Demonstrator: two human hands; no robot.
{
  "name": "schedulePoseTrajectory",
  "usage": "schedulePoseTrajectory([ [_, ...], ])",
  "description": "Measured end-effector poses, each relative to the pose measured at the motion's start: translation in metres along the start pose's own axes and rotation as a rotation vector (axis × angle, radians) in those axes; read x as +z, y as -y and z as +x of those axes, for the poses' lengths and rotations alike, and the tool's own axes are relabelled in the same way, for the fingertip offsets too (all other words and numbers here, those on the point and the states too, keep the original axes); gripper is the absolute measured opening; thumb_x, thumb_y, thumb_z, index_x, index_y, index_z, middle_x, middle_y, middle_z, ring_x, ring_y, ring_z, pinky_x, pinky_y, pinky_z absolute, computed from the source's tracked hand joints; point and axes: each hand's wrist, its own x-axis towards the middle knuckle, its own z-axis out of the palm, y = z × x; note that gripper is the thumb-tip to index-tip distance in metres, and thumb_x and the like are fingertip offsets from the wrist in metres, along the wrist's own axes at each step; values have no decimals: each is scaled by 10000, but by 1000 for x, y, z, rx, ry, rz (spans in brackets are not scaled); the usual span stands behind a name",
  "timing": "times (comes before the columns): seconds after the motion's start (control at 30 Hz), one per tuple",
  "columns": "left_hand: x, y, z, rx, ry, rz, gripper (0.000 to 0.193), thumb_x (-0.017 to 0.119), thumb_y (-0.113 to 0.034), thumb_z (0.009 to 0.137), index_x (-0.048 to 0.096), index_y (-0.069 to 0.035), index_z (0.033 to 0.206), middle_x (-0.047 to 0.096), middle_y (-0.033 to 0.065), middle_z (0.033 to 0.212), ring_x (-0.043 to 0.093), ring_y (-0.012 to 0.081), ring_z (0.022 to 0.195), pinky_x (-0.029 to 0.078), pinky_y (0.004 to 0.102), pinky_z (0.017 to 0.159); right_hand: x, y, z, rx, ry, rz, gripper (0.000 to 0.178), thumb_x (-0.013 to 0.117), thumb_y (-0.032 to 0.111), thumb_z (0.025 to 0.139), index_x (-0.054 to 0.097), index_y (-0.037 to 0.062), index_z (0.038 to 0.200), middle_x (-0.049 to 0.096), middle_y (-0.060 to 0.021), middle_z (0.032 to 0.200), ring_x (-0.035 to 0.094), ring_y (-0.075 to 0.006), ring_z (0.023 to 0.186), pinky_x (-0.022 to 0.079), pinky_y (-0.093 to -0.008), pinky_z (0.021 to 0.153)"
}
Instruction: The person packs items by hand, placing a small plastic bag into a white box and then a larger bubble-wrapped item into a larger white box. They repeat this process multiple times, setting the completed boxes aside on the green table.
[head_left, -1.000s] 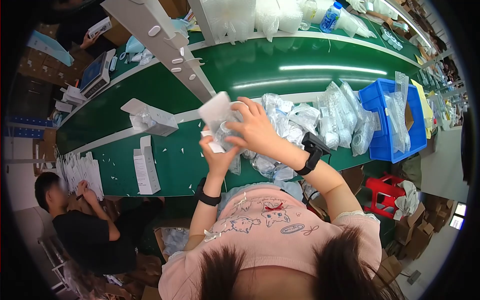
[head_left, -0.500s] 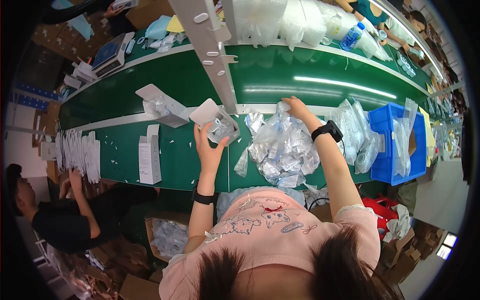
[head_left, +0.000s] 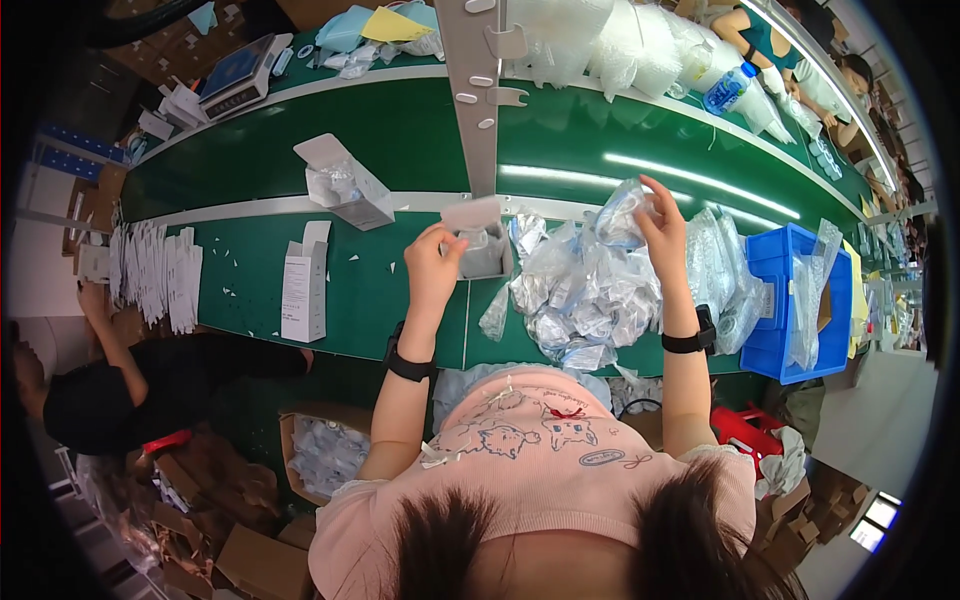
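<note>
Clear plastic packet (head_left: 618,215) sits at the fingertips of the right hand (head_left: 662,232), pinched by its right side between thumb and fingers, so most of it sticks out to the left of the grip. The fingers are drawn in close around it, with the palm away from the plastic. The packet is over the far side of a heap of similar packets (head_left: 585,295); whether it touches the heap, I cannot tell.

The left hand (head_left: 435,258) has its fingers bent at the left edge of an open white box (head_left: 487,263); I cannot tell whether they grip the wall or only rest against it. The box's flap stands up at the far side, and something clear shows inside. It is just left of the heap, well apart from the pinched packet.

Farther left, another open box (head_left: 370,207) leans on its side with clear plastic within, and a tall white carton (head_left: 303,295) is nearer the person. Flat white cartons (head_left: 155,280) cover the table's left end. Right of the heap are bubble-wrap bags (head_left: 738,290), then a blue bin (head_left: 768,335).
</note>
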Motion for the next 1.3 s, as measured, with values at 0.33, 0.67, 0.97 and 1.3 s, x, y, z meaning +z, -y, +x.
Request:
schedulePoseTrajectory([
  [0.33,1,0,4,-42,22,-40,171,664,-75,668,524,22,684,557,131,707,513,250,616,395,305,560,29,21,-18,-338,203,-243,249,518,-74,730,566,11,959,585,-64,888,559,-125,797,428,-221,723],
  [0.67,-7,4,14,-363,133,-125,119,685,-68,634,615,18,678,589,19,682,378,51,527,293,218,469,119,59,-30,-681,439,-91,191,551,-57,700,593,40,859,585,-85,885,563,-199,793,447,-248,684],
  [0.97,-2,16,8,-364,80,-275,110,678,-53,636,611,24,677,623,36,771,392,41,543,297,215,470,132,51,-36,-1041,557,-620,133,635,129,671,601,81,790,563,-7,801,494,-215,928,373,-397,824],
  [1.3,-3,23,5,-302,137,-217,212,696,-121,656,609,-5,811,635,90,932,550,116,649,417,254,547,134,23,-42,-933,639,-749,461,699,190,635,540,107,1060,531,-54,1021,462,-238,1013,267,-473,975],
])
